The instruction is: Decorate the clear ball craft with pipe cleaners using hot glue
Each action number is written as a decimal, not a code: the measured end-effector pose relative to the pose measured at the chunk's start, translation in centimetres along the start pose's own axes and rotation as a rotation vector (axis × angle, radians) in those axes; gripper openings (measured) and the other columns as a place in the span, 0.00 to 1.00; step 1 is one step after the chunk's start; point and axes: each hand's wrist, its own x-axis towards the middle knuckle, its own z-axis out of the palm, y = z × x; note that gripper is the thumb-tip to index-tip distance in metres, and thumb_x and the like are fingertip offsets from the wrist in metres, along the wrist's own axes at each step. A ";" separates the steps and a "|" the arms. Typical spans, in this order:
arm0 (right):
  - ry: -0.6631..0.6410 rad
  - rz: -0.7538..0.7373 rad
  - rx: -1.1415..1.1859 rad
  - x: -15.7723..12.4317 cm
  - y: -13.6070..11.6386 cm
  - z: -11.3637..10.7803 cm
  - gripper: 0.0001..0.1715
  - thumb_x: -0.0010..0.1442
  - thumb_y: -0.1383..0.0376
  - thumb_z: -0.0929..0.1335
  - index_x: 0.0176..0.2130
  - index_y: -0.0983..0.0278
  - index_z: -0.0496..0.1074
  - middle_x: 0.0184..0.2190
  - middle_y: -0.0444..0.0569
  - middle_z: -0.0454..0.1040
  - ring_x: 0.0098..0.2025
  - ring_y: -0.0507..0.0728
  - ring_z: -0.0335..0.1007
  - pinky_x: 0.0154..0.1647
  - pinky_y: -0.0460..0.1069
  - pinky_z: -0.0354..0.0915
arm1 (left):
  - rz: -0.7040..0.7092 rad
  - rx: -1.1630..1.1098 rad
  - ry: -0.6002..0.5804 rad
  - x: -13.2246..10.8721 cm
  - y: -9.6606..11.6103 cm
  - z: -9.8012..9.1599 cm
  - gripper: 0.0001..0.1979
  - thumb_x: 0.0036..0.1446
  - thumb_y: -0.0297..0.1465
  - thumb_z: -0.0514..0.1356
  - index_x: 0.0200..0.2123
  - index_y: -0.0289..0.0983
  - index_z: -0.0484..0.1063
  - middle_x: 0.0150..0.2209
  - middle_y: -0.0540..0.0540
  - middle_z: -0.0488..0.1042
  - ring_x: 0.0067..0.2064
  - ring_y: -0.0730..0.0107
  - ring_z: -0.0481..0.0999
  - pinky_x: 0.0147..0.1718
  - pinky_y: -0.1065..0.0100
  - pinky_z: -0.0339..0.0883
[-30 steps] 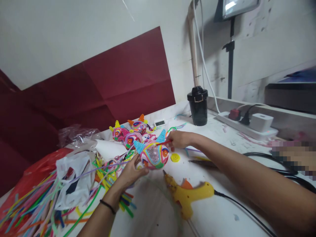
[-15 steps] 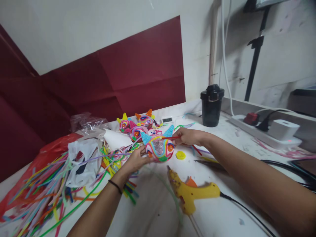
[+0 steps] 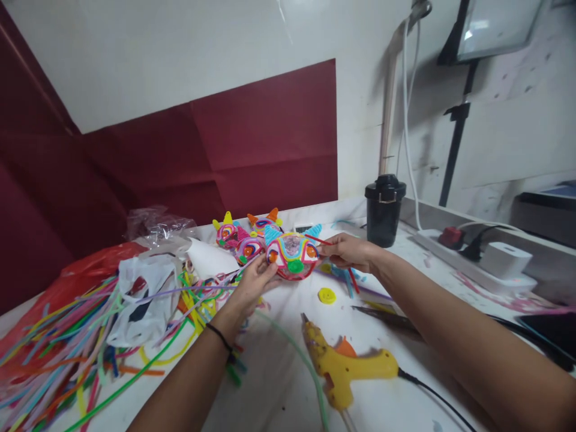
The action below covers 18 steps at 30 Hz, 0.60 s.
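My left hand grips the lower left edge of a colourful animal-face mask, made of coiled pipe cleaners with light blue ears, orange eyes and a green nose. At the mask's right side, my right hand pinches a red pipe cleaner; one end reaches over the mask and the other hangs below the hand. Whether those fingers also touch the mask, I cannot tell. A yellow coil lies below the mask. Closer to me rests a yellow hot glue gun. Several similar masks sit behind.
Loose pipe cleaners spread over the left, beside a white plastic bag and a red bag. Scissors lie near my right forearm. A black lidded container and a power strip stand on the right.
The mask has tilted, so its green nose and red lower rim now face me. The red pipe cleaner's near end has shifted toward the mask's upper right edge. The view has tipped upward slightly.
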 end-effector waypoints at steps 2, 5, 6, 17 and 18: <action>0.015 0.007 0.023 0.2 0.2 0.1 0.16 0.47 0.57 0.75 0.25 0.68 0.72 0.27 0.53 0.79 0.14 0.43 0.41 0.13 0.45 0.39 | -0.014 -0.048 0.011 0.0 -0.2 0.3 0.25 0.52 0.43 0.67 0.50 0.40 0.69 0.54 0.41 0.72 0.54 0.55 0.74 0.48 0.54 0.74; 0.022 0.018 0.048 0.5 0.6 0.2 0.16 0.48 0.58 0.75 0.24 0.68 0.72 0.27 0.54 0.80 0.13 0.43 0.42 0.13 0.44 0.40 | -0.026 -0.112 0.032 0.0 -0.8 0.4 0.22 0.54 0.41 0.66 0.49 0.40 0.69 0.54 0.41 0.71 0.54 0.56 0.74 0.48 0.54 0.75; 0.023 0.021 0.054 0.6 0.7 0.3 0.16 0.48 0.58 0.75 0.24 0.68 0.72 0.27 0.54 0.80 0.13 0.42 0.43 0.12 0.44 0.40 | -0.028 -0.130 0.045 0.0 -1.0 0.4 0.21 0.55 0.41 0.66 0.49 0.40 0.69 0.54 0.41 0.71 0.54 0.56 0.74 0.47 0.54 0.75; 0.023 0.098 0.004 1.1 2.0 0.7 0.17 0.63 0.56 0.68 0.31 0.68 0.70 0.21 0.39 0.70 0.14 0.43 0.51 0.13 0.41 0.51 | -0.031 -0.243 0.077 -0.7 -1.9 0.2 0.16 0.57 0.40 0.65 0.45 0.39 0.68 0.49 0.43 0.74 0.50 0.60 0.77 0.52 0.52 0.71; 0.023 0.104 -0.008 1.1 2.1 0.6 0.17 0.65 0.56 0.67 0.32 0.68 0.70 0.22 0.39 0.69 0.15 0.43 0.53 0.14 0.40 0.52 | -0.034 -0.247 0.071 -0.8 -1.8 0.2 0.16 0.57 0.40 0.64 0.45 0.39 0.68 0.49 0.42 0.74 0.50 0.61 0.77 0.52 0.52 0.71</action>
